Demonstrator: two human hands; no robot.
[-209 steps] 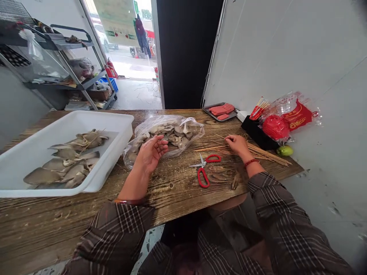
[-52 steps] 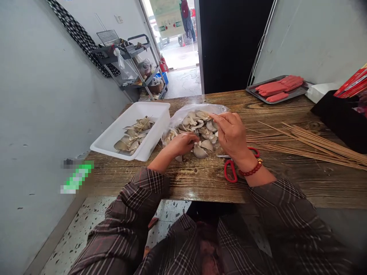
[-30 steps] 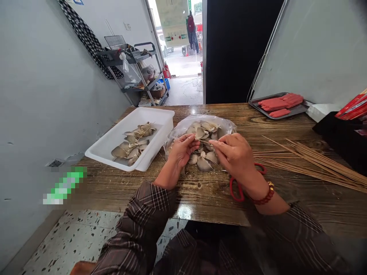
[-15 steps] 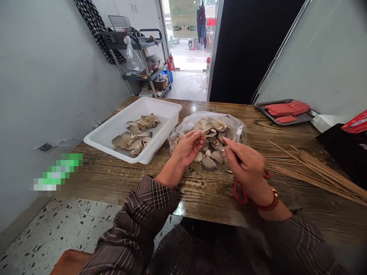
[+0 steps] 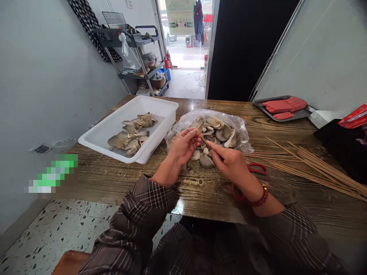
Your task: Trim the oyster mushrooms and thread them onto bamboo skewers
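Between the thumb and fingers of my left hand is an oyster mushroom, its cap pointing up. My right hand pinches a thin bamboo skewer, whose far end meets the mushroom at the left fingertips. How deep the skewer sits in it is hidden by my fingers. Under both hands lies an open clear plastic bag of loose oyster mushrooms. Red-handled scissors rest on the table, partly covered by my right wrist.
A white tub on the left holds skewered mushrooms. Many bamboo skewers lie spread on the right of the wooden table. Behind them are a metal tray with red sticks of food and a black container.
My right hand has moved left toward my left hand, bringing the skewer to the mushroom. More of the scissors' handles shows now. The whole view has shifted slightly.
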